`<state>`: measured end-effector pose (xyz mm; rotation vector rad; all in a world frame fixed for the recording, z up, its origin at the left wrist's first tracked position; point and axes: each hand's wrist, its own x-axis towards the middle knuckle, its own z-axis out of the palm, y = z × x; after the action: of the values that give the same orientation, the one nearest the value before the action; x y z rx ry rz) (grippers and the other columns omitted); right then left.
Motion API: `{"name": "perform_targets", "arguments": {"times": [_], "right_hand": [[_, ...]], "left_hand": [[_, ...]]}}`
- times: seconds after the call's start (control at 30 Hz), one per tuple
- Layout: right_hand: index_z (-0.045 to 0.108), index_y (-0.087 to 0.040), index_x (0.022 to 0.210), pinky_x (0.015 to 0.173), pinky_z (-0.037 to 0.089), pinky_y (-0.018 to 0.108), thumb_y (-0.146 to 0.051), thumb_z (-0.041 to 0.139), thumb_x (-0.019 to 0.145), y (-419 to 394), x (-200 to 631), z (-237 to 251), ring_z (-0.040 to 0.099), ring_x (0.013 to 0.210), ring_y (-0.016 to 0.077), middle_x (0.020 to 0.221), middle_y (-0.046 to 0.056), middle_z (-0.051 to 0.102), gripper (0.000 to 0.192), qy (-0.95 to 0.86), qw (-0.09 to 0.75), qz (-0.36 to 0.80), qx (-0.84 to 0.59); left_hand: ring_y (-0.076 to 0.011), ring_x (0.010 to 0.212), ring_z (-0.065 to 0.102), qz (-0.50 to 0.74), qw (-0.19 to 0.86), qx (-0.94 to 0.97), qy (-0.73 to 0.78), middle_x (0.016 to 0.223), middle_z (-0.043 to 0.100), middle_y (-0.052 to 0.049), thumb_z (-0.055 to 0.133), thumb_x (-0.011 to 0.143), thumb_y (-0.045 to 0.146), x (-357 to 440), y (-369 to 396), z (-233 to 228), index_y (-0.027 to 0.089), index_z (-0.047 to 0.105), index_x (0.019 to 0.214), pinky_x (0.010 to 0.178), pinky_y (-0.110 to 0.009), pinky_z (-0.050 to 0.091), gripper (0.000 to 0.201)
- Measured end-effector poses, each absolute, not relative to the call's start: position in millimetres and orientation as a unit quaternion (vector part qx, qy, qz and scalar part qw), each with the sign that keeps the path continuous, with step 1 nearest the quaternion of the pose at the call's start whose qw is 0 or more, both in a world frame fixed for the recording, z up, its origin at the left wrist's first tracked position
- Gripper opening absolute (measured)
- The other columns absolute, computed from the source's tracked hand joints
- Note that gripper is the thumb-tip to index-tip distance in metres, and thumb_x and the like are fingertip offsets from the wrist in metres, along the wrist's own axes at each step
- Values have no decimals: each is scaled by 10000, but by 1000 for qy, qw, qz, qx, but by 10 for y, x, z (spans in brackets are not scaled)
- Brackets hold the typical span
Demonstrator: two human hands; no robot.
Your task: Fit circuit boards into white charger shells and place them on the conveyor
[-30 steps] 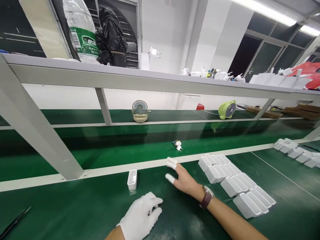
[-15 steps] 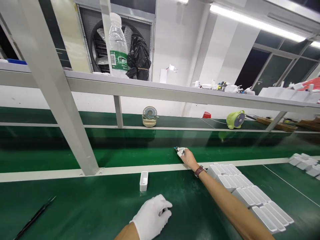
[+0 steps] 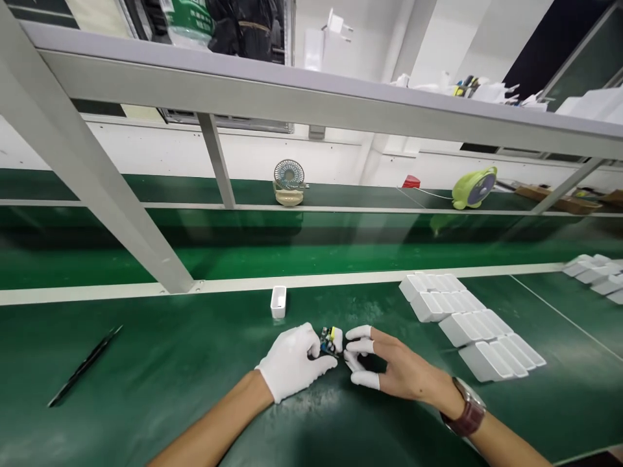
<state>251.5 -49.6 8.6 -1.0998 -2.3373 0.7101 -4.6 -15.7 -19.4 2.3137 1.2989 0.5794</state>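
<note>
In the middle of the bench is a small circuit board (image 3: 329,340) with blue, yellow and white parts. My left hand (image 3: 294,363), in a white glove, is closed on its left edge with curled fingers and thumb. On the board's other side, my right hand (image 3: 389,363) has its fingers apart, with white finger covers on them. Its fingertips are close to the board; whether they touch it I cannot tell. A small white plastic case (image 3: 278,301), open at the top, stands just beyond my left hand.
Rows of white cases (image 3: 472,324) lie to the right, with more cases (image 3: 596,272) farther off. Black tweezers (image 3: 85,366) rest at the left. A slanted metal post (image 3: 111,188) and shelf beam (image 3: 311,91) frame the far side. Beyond stand a small fan (image 3: 289,181) and a green fan (image 3: 474,188).
My right hand has come back from the green strip beyond the bench edge, bringing the board to my left hand. The view has tilted downward.
</note>
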Motion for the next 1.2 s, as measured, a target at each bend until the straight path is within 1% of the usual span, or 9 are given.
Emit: {"name": "perform_targets", "arguments": {"times": [0.13, 0.23, 0.3, 0.5, 0.6, 0.7, 0.77, 1.0, 1.2], "right_hand": [[580, -275, 1313, 1044, 487, 423, -426, 686, 899, -548, 2564, 158, 587, 1206, 260, 1320, 102, 589, 453, -846, 236, 207, -431], [505, -243, 1385, 1091, 426, 494, -489, 727, 849, -504, 2490, 128, 513, 1285, 314, 1392, 131, 539, 630, -858, 207, 178, -436], [530, -202, 1333, 1038, 459, 507, -562, 747, 801, -456, 2390, 96, 544, 1222, 337, 1318, 145, 580, 678, -866, 173, 184, -432], [579, -202, 863, 794, 520, 410, -545, 786, 757, -247, 2154, 79, 601, 886, 267, 904, 61, 623, 415, -875, 114, 217, -419], [574, -217, 823, 790, 509, 379, -468, 818, 745, -190, 2155, 123, 593, 894, 251, 886, 34, 629, 358, -864, 125, 244, -422], [602, -232, 878, 801, 514, 356, -405, 813, 759, -199, 2194, 153, 605, 929, 245, 911, 19, 664, 298, -848, 149, 279, -426], [618, -239, 976, 812, 519, 358, -408, 770, 804, -225, 2218, 142, 622, 954, 246, 973, 25, 685, 285, -837, 174, 289, -431], [543, -170, 1308, 918, 515, 457, -495, 723, 835, -269, 2231, -52, 615, 1106, 327, 1159, 136, 667, 601, -835, 207, 225, -458], [487, -193, 1408, 1015, 475, 487, -400, 730, 845, -255, 2258, -110, 576, 1181, 322, 1248, 137, 627, 648, -847, 198, 241, -430]], "left_hand": [[-167, 760, 575, 224, 221, 834, 453, 890, 596, -5, 804, 681, 382, -32, -159, -172, 203, 602, 873, 652, -304, 466, 331], [-287, 1133, 573, 244, 226, 847, 415, 1305, 566, -109, 811, 647, 291, -30, -150, -195, 204, 505, 1322, 923, -424, 507, 746], [-321, 1223, 525, 236, 219, 862, 393, 1387, 544, -112, 770, 677, 229, -30, -137, -220, 221, 424, 1430, 1012, -488, 464, 828], [-254, 1040, 596, 224, 226, 856, 407, 1146, 677, -50, 690, 792, 210, -26, -96, -254, 259, 587, 1269, 922, -439, 508, 490], [-272, 1079, 581, 217, 222, 850, 426, 1196, 654, -78, 700, 791, 239, -40, -106, -278, 244, 519, 1358, 928, -454, 502, 596], [-305, 1149, 545, 202, 208, 861, 417, 1346, 584, -112, 711, 775, 255, -55, -126, -287, 229, 308, 1517, 968, -489, 477, 845], [-295, 1091, 563, 189, 203, 872, 404, 1283, 623, -100, 701, 785, 259, -53, -129, -271, 241, 245, 1544, 928, -473, 490, 886], [-252, 963, 618, 193, 203, 877, 391, 1098, 671, -66, 717, 787, 268, 16, -95, -218, 241, 574, 1279, 885, -426, 499, 514], [-247, 993, 623, 235, 252, 840, 419, 1069, 628, -70, 766, 717, 291, -17, -98, -257, 227, 603, 1224, 891, -419, 535, 536]]}}
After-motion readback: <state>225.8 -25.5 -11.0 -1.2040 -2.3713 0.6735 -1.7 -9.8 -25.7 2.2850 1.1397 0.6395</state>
